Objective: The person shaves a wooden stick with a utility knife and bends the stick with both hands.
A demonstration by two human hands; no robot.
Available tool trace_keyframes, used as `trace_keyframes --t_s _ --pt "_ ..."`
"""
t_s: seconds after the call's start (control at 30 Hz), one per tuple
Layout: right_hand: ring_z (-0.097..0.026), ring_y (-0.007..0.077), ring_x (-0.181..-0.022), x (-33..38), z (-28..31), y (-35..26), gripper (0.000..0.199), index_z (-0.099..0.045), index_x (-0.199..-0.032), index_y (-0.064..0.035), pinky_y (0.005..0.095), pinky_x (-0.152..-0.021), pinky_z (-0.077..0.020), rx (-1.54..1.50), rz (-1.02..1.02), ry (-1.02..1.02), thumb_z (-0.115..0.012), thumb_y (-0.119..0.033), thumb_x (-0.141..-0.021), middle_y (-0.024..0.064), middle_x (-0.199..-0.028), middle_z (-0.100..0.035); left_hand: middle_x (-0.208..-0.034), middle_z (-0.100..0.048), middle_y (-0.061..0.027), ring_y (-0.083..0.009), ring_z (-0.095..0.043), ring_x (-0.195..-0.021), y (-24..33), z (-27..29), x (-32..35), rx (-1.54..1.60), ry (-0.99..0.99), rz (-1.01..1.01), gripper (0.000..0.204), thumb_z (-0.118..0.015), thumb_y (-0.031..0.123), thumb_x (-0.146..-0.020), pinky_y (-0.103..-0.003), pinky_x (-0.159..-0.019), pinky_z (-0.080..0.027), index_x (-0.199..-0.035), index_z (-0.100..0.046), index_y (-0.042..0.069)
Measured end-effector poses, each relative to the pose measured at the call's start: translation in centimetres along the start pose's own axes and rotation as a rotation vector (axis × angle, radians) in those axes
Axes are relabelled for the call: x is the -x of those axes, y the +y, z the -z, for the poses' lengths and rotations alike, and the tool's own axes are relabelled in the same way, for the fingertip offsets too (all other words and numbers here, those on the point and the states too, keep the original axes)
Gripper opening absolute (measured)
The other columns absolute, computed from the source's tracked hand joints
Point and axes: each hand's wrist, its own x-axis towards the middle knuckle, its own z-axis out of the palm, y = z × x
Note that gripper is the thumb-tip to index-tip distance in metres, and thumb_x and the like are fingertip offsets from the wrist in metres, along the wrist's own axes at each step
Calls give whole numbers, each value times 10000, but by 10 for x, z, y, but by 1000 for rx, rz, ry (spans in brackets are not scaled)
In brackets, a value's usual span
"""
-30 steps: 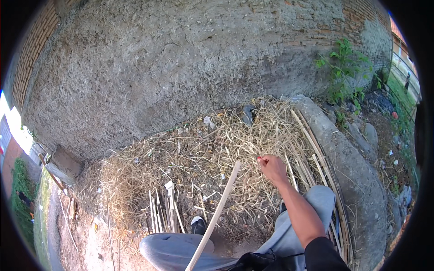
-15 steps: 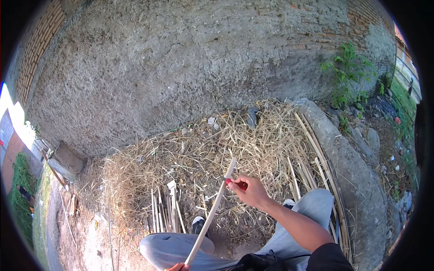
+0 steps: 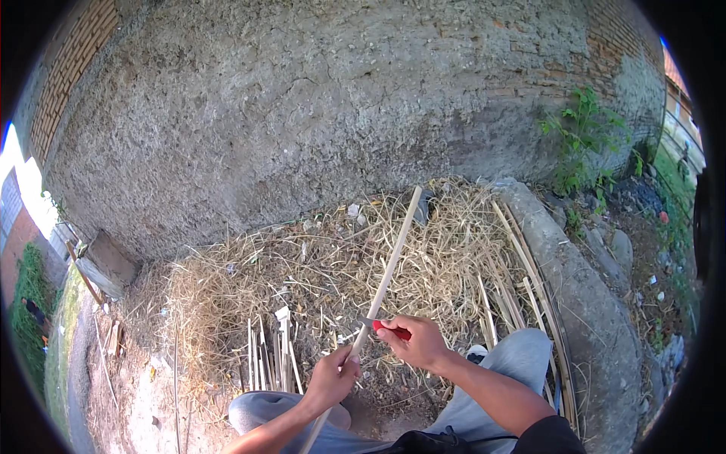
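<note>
A long pale strip of wood or bamboo slants away from me between my knees, its far end over the shavings. My left hand is closed around it at mid-length, near my left knee. A red-handled knife is gripped in my right hand, just beyond the left. Its short grey blade points left and lies across the strip; most of the handle is hidden by my fingers. The near end of the strip passes under my left forearm toward the lower edge.
Curled shavings cover the ground ahead, up to a rough plastered wall. Cut strips lie by my left foot; longer poles lie at the right along a concrete edge. A green plant grows by the wall.
My left hand has come up from the lower edge to mid-strip. The strip's far end now reaches farther toward the wall, and the knife is lower and nearer me.
</note>
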Motion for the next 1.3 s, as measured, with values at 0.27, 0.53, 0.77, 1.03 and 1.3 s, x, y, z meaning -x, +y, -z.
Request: trace_keyframes --t_s 0.27,0.53,0.77,1.03,1.3 --pt "-613 236 -532 0 -1 6 231 -696 -840 -74 343 -499 -480 74 99 16 -719 -297 -891 68 -667 -638 -616 -612 -151 -238 -571 -503 0 -22 -10 -78 133 -18 202 -540 139 -971 -385 -530 -432 -887 -611 -29" --pt "-646 214 -559 3 -14 9 202 -717 -840 -98 334 -495 -502 207 98 46 -742 -297 -864 52 -659 -640 -628 -571 -267 -474 -597 -618 -3 -18 -3 -205 103 -66 173 -524 134 -981 -516 -564 -423 -941 -565 -29" --pt "-653 220 -577 -18 -4 19 213 -717 -868 -113 361 -513 -509 268 -68 -42 -699 -323 -902 58 -715 -699 -635 -588 -259 -480 -606 -636 -1 -12 17 -233 38 2 196 -518 160 -989 -526 -586 -443 -955 -558 -29" --pt "-595 193 -498 -41 34 70 256 -700 -812 -73 335 -494 -455 208 -274 153 -702 -313 -898 69 -610 -653 -644 -587 -187 -317 -609 -544 -3 -14 65 -106 37 -77 203 -510 170 -1003 -414 -497 -440 -1065 -619 11" --pt "-632 211 -549 -40 40 66 233 -710 -850 -81 349 -527 -472 201 -335 210 -713 -310 -887 72 -628 -655 -799 -598 -272 -508 -597 -760 -5 11 120 -231 -32 115 162 -534 165 -973 -493 -565 -455 -1060 -589 40"
